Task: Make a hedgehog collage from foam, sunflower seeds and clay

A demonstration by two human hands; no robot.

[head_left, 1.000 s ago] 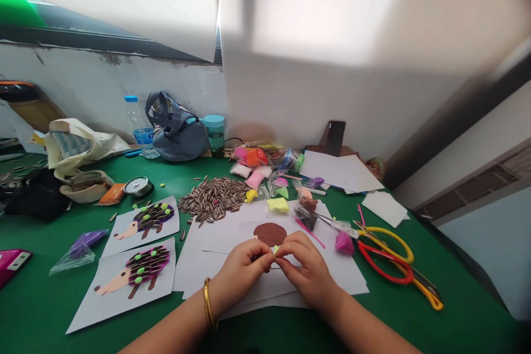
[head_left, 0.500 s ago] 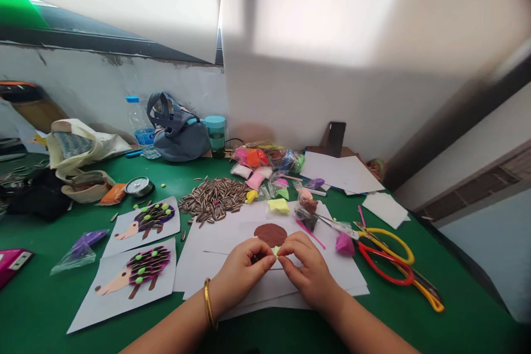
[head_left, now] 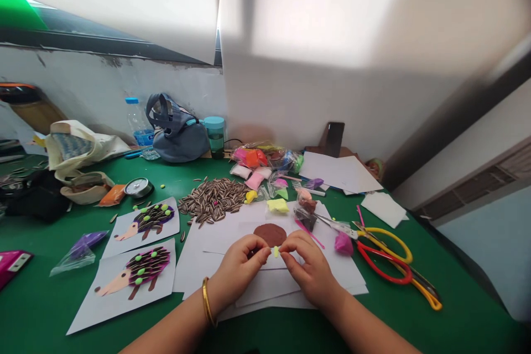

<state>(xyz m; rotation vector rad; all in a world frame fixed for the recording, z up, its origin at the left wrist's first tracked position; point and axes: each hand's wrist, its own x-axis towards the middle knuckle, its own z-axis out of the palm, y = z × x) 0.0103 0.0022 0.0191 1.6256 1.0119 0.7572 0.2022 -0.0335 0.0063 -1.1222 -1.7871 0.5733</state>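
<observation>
The thumb and index finger of both the left hand and the right hand come together at either side of a small, pale yellow-green piece of clay-like material; I cannot tell which pinch bears it, or whether both do. It looks light, soft and easily dented, perhaps slightly tacky, so a gentle fingertip hold at its 2 ends should suit it.

Both wrists come in low from the near edge, fingers curled inward; a gold-coloured bangle circles the left wrist. Just beyond the fingers, a flat brown clay oval lies on white paper sheets. Farther left are striped sunflower seeds and 2 hedgehog pictures.
</observation>
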